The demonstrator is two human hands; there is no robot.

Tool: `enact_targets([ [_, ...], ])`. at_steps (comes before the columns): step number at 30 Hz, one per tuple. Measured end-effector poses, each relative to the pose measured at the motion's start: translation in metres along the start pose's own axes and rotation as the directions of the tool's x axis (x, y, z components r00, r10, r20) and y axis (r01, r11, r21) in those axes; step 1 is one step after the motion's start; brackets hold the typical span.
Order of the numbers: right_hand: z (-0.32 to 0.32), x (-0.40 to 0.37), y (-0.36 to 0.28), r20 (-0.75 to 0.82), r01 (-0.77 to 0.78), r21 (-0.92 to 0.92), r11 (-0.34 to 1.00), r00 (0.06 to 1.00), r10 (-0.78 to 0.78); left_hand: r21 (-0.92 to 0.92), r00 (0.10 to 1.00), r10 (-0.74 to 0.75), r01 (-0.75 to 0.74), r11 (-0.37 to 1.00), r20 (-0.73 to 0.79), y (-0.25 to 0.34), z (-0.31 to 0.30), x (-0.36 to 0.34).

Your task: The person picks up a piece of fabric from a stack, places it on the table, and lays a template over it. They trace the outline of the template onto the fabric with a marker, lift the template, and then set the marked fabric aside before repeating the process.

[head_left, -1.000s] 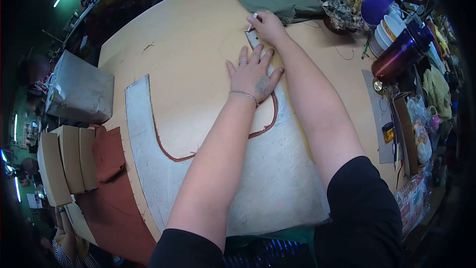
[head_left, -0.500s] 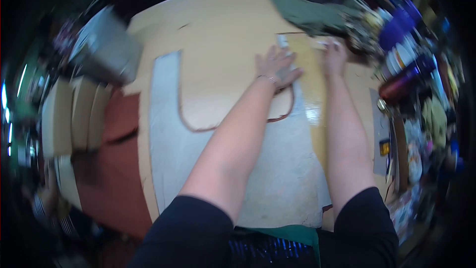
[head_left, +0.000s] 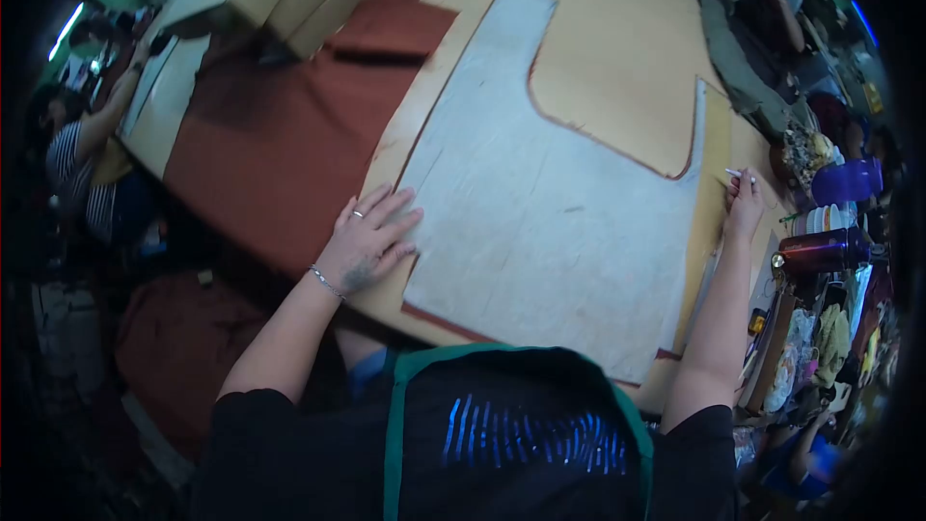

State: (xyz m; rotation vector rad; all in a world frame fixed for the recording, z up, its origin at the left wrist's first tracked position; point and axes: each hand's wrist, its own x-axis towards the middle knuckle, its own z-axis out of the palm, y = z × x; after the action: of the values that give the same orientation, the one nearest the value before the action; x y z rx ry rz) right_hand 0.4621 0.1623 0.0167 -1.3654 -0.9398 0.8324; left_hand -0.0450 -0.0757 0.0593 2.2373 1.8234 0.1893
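Observation:
A large pale grey pattern piece (head_left: 540, 193) with a deep curved cut-out lies flat on the table, with reddish-brown cloth showing along parts of its edge. A yellow pattern strip (head_left: 711, 145) runs along its right side. My left hand (head_left: 371, 241) rests with fingers spread at the pattern's left edge, partly on the tabletop. Beyond the strip, my right hand (head_left: 744, 205) is closed round a thin white pen (head_left: 738, 175), its tip pointing left. More reddish-brown cloth (head_left: 299, 125) is spread left of the pattern.
Tan blocks (head_left: 328, 0) stand on the brown cloth at upper left. Green cloth (head_left: 738, 68), a purple tub (head_left: 847, 180), a dark shiny flask (head_left: 820, 251) and clutter line the right side. Another person (head_left: 87, 154) stands at the far left.
My view has swung left and down. My left hand has moved from the upper part of the pattern by the cut-out to its lower left edge. My right hand still holds the pen.

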Motion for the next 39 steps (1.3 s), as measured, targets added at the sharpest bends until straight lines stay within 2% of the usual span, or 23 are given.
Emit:
enact_targets([
  [2, 0.041, -0.05, -0.015, 0.185, -0.049, -0.054, 0.997, 0.981, 0.058, -0.028, 0.998, -0.042, 0.041, 0.999, -0.054, -0.004, 0.009, -0.026],
  [3, 0.069, -0.08, -0.028, 0.32, -0.007, -0.198, 0.98, 0.945, 0.071, -0.041, 0.994, -0.059, 0.056, 0.998, -0.088, -0.005, 0.014, -0.033],
  [4, 0.097, -0.105, -0.025, 0.4, -0.005, -0.199, 0.98, 0.912, 0.086, -0.042, 0.984, -0.074, 0.068, 0.997, -0.163, -0.004, 0.019, -0.036],
  [5, 0.124, -0.127, -0.02, 0.47, 0.124, -0.315, 0.941, 0.882, 0.041, -0.038, 0.978, -0.068, 0.062, 0.997, -0.196, -0.003, 0.021, -0.04],
  [6, 0.154, -0.162, -0.034, 0.636, 0.058, -0.239, 0.969, 0.764, 0.111, -0.031, 0.97, -0.059, 0.053, 0.998, -0.235, -0.003, 0.02, -0.04],
  [7, 0.182, -0.184, -0.03, 0.71, 0.063, -0.253, 0.966, 0.69, 0.141, -0.021, 0.96, -0.047, 0.043, 0.999, -0.276, -0.003, 0.02, -0.04],
  [8, 0.209, -0.214, -0.049, 0.772, 0.117, -0.319, 0.941, 0.608, 0.186, -0.003, 0.92, -0.021, 0.022, 1.0, -0.392, -0.004, 0.024, -0.04],
  [9, 0.233, -0.236, -0.053, 0.834, 0.262, -0.269, 0.927, 0.545, 0.087, -0.012, 0.911, -0.021, 0.018, 1.0, -0.412, -0.005, 0.025, -0.042],
  [11, 0.271, -0.269, -0.059, 0.91, 0.245, -0.178, 0.953, 0.41, 0.064, -0.027, 0.893, -0.024, 0.013, 1.0, -0.449, -0.008, 0.028, -0.046],
  [12, 0.287, -0.278, -0.048, 0.936, 0.265, -0.099, 0.959, 0.351, 0.0, -0.032, 0.856, -0.015, -0.002, 0.999, -0.517, -0.008, 0.026, -0.045],
  [15, 0.306, -0.301, -0.056, 0.966, 0.379, -0.2, 0.903, 0.231, 0.117, -0.04, 0.862, -0.04, 0.023, 0.999, -0.506, -0.009, 0.026, -0.047],
  [18, 0.305, -0.304, -0.063, 0.95, 0.354, -0.256, 0.9, 0.267, 0.165, -0.06, 0.847, -0.044, 0.014, 0.998, -0.529, -0.012, 0.027, -0.046],
  [21, 0.306, -0.302, -0.06, 0.973, 0.518, -0.184, 0.836, 0.218, 0.08, -0.069, 0.854, -0.05, 0.017, 0.997, -0.517, -0.013, 0.027, -0.046],
  [24, 0.308, -0.299, -0.051, 0.977, 0.596, -0.127, 0.793, 0.212, -0.003, -0.098, 0.854, -0.056, 0.005, 0.995, -0.517, -0.013, 0.026, -0.045],
  [27, 0.313, -0.282, -0.044, 0.937, 0.725, -0.065, 0.685, 0.281, -0.208, -0.088, 0.857, -0.007, -0.045, 0.995, -0.515, -0.012, 0.026, -0.043],
  [28, 0.317, -0.271, -0.043, 0.926, 0.73, -0.098, 0.677, 0.316, -0.207, -0.076, 0.859, 0.019, -0.067, 0.995, -0.511, -0.013, 0.026, -0.042],
  [30, 0.328, -0.249, -0.042, 0.899, 0.731, -0.163, 0.662, 0.387, -0.206, -0.088, 0.912, 0.054, -0.098, 0.991, -0.406, -0.014, 0.026, -0.04],
  [32, 0.335, -0.233, -0.048, 0.872, 0.695, -0.255, 0.672, 0.465, -0.15, -0.142, 0.946, 0.079, -0.129, 0.981, -0.314, -0.016, 0.025, -0.037],
  [33, 0.339, -0.224, -0.05, 0.854, 0.675, -0.299, 0.675, 0.504, -0.125, -0.111, 0.944, 0.095, -0.137, 0.984, -0.317, -0.017, 0.025, -0.036],
  [36, 0.352, -0.195, -0.047, 0.824, 0.646, -0.341, 0.683, 0.556, -0.115, -0.037, 0.937, 0.141, -0.161, 0.986, -0.32, -0.019, 0.027, -0.031],
  [39, 0.364, -0.164, -0.041, 0.802, 0.581, -0.366, 0.727, 0.594, -0.071, -0.097, 0.952, 0.131, -0.163, 0.982, -0.277, -0.02, 0.024, -0.029],
])
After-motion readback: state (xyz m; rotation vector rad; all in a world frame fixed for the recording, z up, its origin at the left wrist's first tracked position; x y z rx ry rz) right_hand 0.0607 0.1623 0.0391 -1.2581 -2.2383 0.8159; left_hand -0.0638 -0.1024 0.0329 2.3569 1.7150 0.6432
